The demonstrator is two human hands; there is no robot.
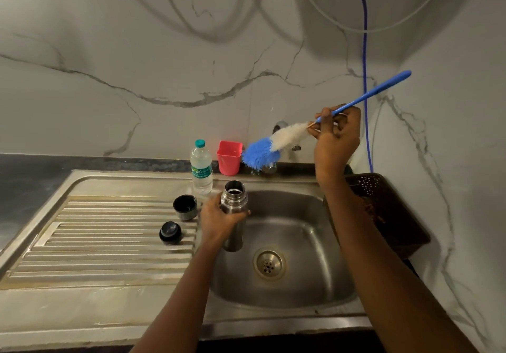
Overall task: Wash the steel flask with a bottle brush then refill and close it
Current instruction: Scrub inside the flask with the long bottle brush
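Brushed steel sink (pixel 301 284), centre frame, with ribbed drainboard (pixel 109 243) at left. Dark perforated plastic basket (pixel 388 210) at right edge, partly behind a forearm. Bottle brush (pixel 284 137), upper right: thin blue handle pinched in right hand (pixel 336 139); fluffy white-and-blue bristles hide most of the tap (pixel 280 126). Steel flask (pixel 234 235), cylindrical, mouth open, upright over basin; left hand (pixel 219 221) wrapped round its upper body. Black cup lid (pixel 185 207) and stopper (pixel 170 232) on drainboard

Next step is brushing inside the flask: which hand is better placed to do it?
Right. The right hand pinches the bottle brush, bristles angled down toward the open mouth of the steel flask; the left hand is busy gripping it.
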